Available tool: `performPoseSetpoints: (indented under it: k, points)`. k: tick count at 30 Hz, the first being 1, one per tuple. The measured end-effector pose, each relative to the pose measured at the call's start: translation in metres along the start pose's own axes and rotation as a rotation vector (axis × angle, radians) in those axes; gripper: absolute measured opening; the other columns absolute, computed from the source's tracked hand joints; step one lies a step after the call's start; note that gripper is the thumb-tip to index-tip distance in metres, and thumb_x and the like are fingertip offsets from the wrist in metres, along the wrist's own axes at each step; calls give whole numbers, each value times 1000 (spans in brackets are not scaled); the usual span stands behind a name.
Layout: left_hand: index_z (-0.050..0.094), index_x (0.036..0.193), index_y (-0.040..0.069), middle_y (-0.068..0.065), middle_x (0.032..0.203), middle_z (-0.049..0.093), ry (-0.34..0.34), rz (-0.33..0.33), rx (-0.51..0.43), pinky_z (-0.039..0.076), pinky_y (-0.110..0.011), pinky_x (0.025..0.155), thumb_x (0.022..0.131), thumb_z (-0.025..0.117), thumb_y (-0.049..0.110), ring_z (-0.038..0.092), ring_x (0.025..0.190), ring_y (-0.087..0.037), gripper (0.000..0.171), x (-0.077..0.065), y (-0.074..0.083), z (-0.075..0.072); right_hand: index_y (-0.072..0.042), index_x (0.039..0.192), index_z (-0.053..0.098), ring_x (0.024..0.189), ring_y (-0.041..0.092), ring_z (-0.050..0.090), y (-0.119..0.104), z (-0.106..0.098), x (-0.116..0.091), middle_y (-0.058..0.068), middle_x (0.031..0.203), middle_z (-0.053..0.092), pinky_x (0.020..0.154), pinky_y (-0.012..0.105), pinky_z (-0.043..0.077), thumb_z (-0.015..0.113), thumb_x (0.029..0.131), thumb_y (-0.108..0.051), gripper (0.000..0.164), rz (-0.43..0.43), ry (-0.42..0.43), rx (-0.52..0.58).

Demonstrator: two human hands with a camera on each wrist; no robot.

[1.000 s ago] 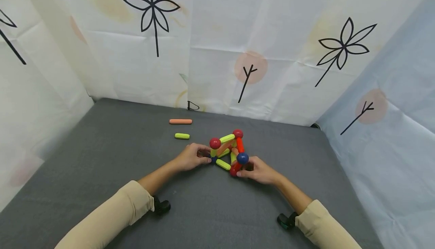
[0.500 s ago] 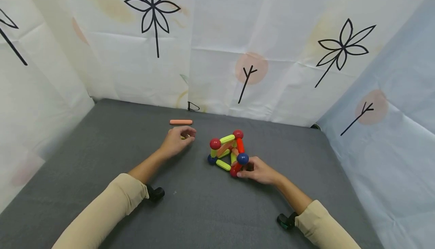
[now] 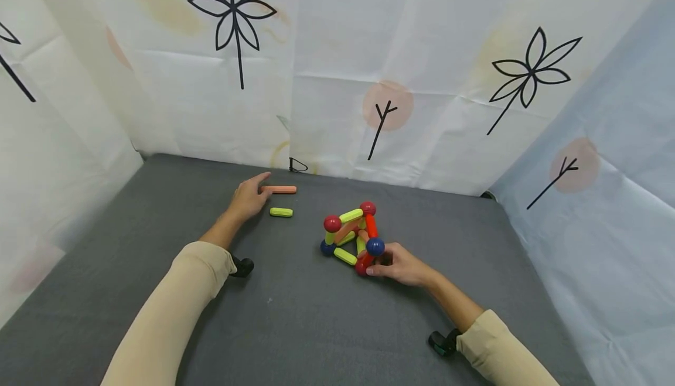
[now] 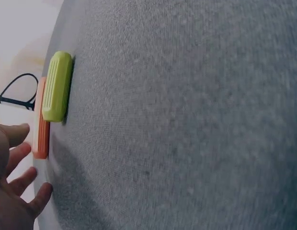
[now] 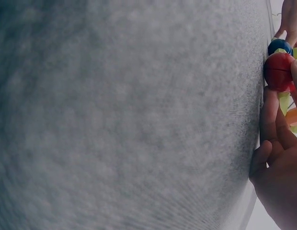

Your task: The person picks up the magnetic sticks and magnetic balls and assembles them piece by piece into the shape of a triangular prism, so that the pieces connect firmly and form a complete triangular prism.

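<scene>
At the back left, my left hand [image 3: 248, 200] reaches over the left end of an orange rod [image 3: 283, 189], fingers extended. The left wrist view has those fingers spread close beside the rod. A shorter yellow-green rod [image 3: 281, 212] lies just in front of it. Right of centre stands a frame of toy rods and balls, with a red top ball [image 3: 332, 224], a dark blue ball [image 3: 327, 248] at its left base and another blue ball [image 3: 375, 246] at right. My right hand [image 3: 405, 266] grips the red ball [image 5: 279, 72] at its front corner with thumb and fingers.
Dark grey cloth [image 3: 316, 327] covers the table. A white patterned sheet [image 3: 337, 40] hangs behind it, and a similar sheet [image 3: 596, 228] bounds the right side. A black wrist device [image 3: 242, 267] sits on the left forearm, another [image 3: 444, 342] on the right.
My left hand has left the frame's blue base ball, passed over the yellow-green rod and moved back-left to the orange rod. The right hand has stayed at the front red ball.
</scene>
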State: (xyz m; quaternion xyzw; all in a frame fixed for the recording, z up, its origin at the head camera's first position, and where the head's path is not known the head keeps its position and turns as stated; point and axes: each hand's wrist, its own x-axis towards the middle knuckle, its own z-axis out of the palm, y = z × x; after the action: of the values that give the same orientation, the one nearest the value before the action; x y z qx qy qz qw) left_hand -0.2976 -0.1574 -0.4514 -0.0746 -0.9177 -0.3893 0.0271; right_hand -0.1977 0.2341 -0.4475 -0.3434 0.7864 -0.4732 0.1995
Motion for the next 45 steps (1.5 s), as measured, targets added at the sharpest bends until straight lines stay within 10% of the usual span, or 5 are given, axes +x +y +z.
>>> performPoseSetpoints:
  k: [5, 16, 24, 34, 45]
  points:
    - [48, 143, -2, -24, 139, 54, -13, -30, -1, 42, -55, 100, 101, 55, 5, 52, 125, -40, 44, -1, 1, 3, 1, 121, 66, 79, 18, 56, 0, 0, 0, 12, 94, 68, 69, 26, 46, 69, 92, -3, 29, -1, 9, -7]
    - [62, 127, 0, -23, 114, 66, 16, 41, 96, 47, -52, 80, 99, 59, 4, 61, 99, -37, 28, -10, -2, 0, -1, 119, 67, 77, 18, 55, -1, 0, -2, 7, 91, 65, 66, 25, 43, 69, 92, -5, 28, 29, 23, -14]
    - [55, 135, -2, -26, 118, 66, 73, 5, -152, 51, -48, 82, 98, 61, 3, 63, 107, -40, 37, -18, -2, -8, -1, 120, 67, 78, 18, 55, -3, 2, -3, 5, 92, 66, 67, 25, 43, 69, 93, -6, 28, 53, 28, -13]
    - [35, 150, -2, -29, 138, 51, -239, -124, -661, 49, -46, 98, 99, 61, 7, 64, 114, -29, 58, -55, 23, -15, -2, 117, 67, 77, 17, 54, -3, 2, -2, 4, 89, 62, 67, 24, 43, 70, 92, -7, 25, 51, 26, -22]
    - [56, 131, -8, -17, 117, 69, -393, -79, -718, 55, -40, 89, 93, 72, 18, 69, 102, -21, 49, -97, 49, 31, 0, 120, 66, 82, 19, 56, -3, 2, -2, 8, 94, 66, 70, 26, 45, 69, 93, -7, 28, 52, 23, -27]
